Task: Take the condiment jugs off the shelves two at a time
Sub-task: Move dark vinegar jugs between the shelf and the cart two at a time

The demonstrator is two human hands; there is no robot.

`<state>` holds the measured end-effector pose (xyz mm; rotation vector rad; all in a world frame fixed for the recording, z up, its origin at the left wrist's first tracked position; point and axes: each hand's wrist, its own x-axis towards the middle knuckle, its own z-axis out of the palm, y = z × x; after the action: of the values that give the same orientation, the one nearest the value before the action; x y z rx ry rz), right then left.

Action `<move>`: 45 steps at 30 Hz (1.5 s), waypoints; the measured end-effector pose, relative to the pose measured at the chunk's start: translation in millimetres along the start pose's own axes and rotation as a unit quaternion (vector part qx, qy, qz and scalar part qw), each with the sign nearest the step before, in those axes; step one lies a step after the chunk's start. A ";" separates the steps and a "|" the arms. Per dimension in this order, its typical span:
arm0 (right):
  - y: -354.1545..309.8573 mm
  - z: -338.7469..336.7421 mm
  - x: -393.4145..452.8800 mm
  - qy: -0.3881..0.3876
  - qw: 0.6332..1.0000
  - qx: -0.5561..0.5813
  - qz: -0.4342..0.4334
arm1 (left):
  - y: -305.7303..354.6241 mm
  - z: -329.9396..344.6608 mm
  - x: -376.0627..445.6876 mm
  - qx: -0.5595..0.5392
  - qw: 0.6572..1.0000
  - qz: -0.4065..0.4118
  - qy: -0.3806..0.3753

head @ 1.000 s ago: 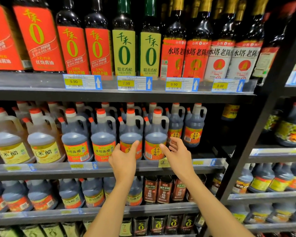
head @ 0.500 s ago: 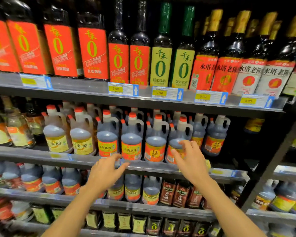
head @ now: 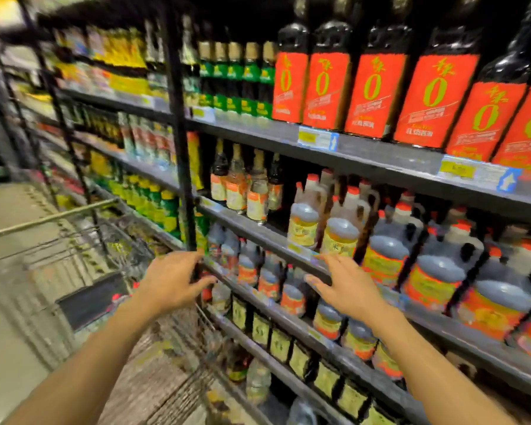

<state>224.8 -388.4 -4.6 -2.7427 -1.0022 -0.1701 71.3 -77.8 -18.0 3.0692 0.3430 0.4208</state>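
Condiment jugs (head: 436,271) stand in rows on the middle shelf (head: 304,259), to the right and beyond both hands, and neither hand holds one yet. Nearest to the camera, the left hand (head: 172,283) hangs in front of the shelf post, and its fingers are spread and relaxed, with nothing in them. The right hand (head: 347,289) is just before the shelf edge, fingers straight and apart, also empty, and it is near the pale jugs (head: 339,237) but apart from them.

I judge that each jug is full and therefore heavy for one hand. The plastic body looks smooth and may slip, so the loop handle beside the red cap is the good place to hook the fingers.

Behind the left hand a wire trolley (head: 59,240) stands in the aisle. Far above, tall bottles with red labels (head: 371,87) fill the top shelf.

Compared with half a second ago, the view has turned to the left, the picture is now blurred, and both hands have left the dark jugs.
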 end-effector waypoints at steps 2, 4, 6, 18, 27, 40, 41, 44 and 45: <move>-36.3 13.9 27.6 -0.022 0.998 -0.004 -0.065 | -38.1 -5.3 -25.1 0.014 0.998 -0.062 -0.025; -71.2 28.6 53.8 -0.045 0.992 0.000 -0.116 | -74.1 -6.4 -48.1 0.025 0.991 -0.125 -0.046; -104.7 43.8 79.2 -0.071 0.985 -0.005 -0.155 | -103.8 -6.5 -70.2 0.035 0.983 -0.175 -0.048; -250.5 165.4 225.3 -0.181 0.935 0.032 -0.303 | -216.6 45.1 -92.9 0.048 0.939 -0.328 -0.093; -310.9 265.6 364.7 -0.279 0.904 0.026 -0.324 | -314.1 118.5 3.1 -0.009 0.908 -0.387 -0.160; -375.2 487.9 456.7 -0.300 0.920 0.056 -0.245 | -445.9 323.4 62.4 -0.111 0.870 -0.431 -0.211; -379.5 507.7 459.9 -0.299 0.923 0.073 -0.231 | -453.9 344.9 64.7 -0.123 0.869 -0.434 -0.204; -388.0 565.3 468.4 -0.285 0.934 0.114 -0.183 | -473.7 402.6 69.9 -0.165 0.861 -0.447 -0.176; -389.5 582.7 469.3 -0.284 0.936 0.130 -0.166 | -478.8 420.5 70.2 -0.178 0.860 -0.448 -0.167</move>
<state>349.7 334.2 -421.5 -2.3955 -1.4982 0.6926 148.0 406.9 -430.5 2.2105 1.3761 -0.0930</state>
